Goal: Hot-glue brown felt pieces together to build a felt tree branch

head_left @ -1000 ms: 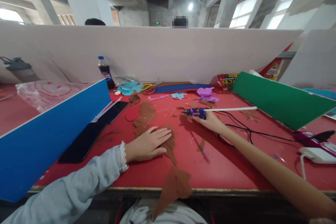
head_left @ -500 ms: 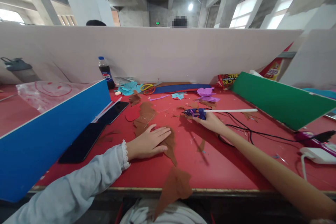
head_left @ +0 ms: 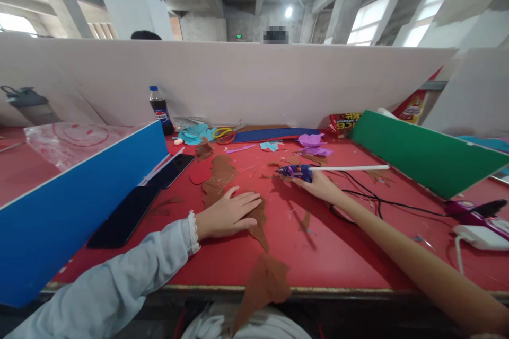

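My left hand (head_left: 230, 214) lies flat with its fingers out, pressing on a brown felt-like piece (head_left: 260, 230) on the red table. Another brown piece (head_left: 218, 177) lies just beyond that hand. In my right hand (head_left: 320, 185) is a dark blue hot glue gun (head_left: 295, 171), its nozzle pointing left and a long white glue stick (head_left: 350, 168) sticking out of its back. A third brown piece (head_left: 264, 280) hangs over the table's front edge. Purple petal-like scraps (head_left: 312, 140) and light blue scraps (head_left: 198, 134) lie farther back.
A blue board (head_left: 87, 206) stands at left beside two dark phones (head_left: 125, 217). On the right are a green board (head_left: 421, 153), black cables (head_left: 377, 198) and a white power strip (head_left: 479, 237). Yellow-handled scissors (head_left: 223, 132) and a cola bottle (head_left: 160, 111) are at the back.
My left hand has shifted very slightly to the right on the brown piece. My right hand and the glue gun stay where they were.
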Motion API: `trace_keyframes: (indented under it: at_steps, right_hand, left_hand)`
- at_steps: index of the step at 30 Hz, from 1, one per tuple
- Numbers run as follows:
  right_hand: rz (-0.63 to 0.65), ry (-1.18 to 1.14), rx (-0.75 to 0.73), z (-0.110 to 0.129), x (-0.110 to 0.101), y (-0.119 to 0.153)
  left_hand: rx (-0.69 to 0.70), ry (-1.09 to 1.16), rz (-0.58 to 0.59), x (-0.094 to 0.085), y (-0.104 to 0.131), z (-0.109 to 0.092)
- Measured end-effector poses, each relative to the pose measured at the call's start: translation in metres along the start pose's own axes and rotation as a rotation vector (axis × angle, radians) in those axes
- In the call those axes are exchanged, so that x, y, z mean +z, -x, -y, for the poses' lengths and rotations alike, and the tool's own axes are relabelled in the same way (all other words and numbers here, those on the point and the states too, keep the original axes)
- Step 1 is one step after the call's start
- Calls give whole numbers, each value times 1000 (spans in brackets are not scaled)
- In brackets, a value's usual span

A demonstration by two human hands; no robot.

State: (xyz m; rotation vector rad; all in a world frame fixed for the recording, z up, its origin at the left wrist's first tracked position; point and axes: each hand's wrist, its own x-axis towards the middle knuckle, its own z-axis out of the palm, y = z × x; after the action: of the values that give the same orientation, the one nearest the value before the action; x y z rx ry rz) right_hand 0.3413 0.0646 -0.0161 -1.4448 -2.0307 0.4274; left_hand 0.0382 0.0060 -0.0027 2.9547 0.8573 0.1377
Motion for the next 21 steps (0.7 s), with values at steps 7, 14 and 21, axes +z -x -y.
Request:
trace_keyframes:
  at_steps: [7, 14, 21]
  right_hand:
    - [8, 27, 1, 1, 0, -1]
    - [18, 19, -13, 2, -1, -2]
    - [21, 40, 41, -1, -1, -3]
  left_hand:
    - [-16, -12, -60, -1, -7, -4]
    - [-32, -2, -83, 1, -10, -4]
    - [-6, 19, -71, 3, -9, -5]
